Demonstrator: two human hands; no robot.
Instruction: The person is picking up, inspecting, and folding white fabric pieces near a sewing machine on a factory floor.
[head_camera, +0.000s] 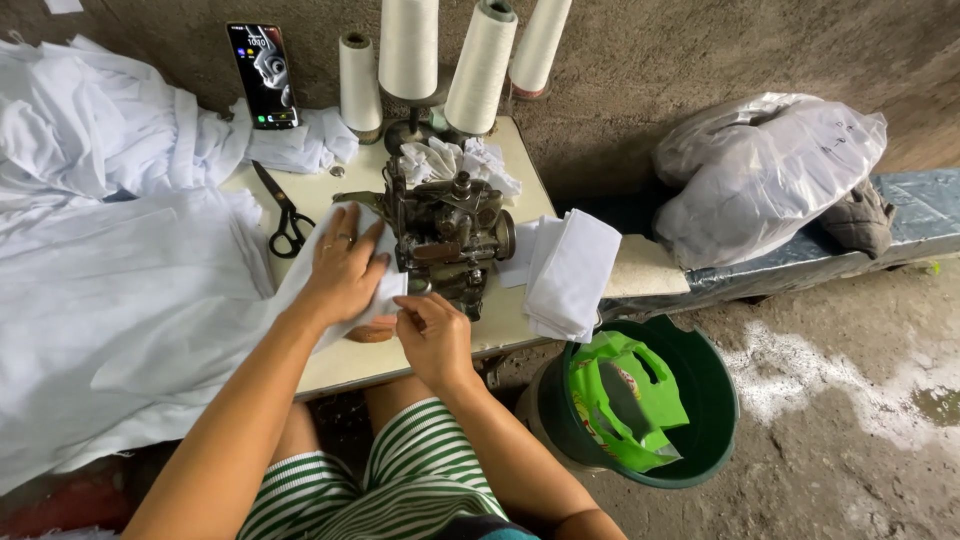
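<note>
Both hands on white cloth (300, 275) at sewing machine (445, 235): left hand (345, 268) flat, open; right hand (432, 335) fingers pinch edge — keep fabric taut, fingers clear of needle.

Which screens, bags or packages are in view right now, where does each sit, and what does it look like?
Phone: propped against the wall behind the table, far left; slim black rectangle, screen lit.
Green packet: inside the dark green bucket right of the person's knees; crumpled, bright green with some print.
Clear plastic bag: on the blue bench at right; bulging, translucent white, stuffed with pale cloth.
</note>
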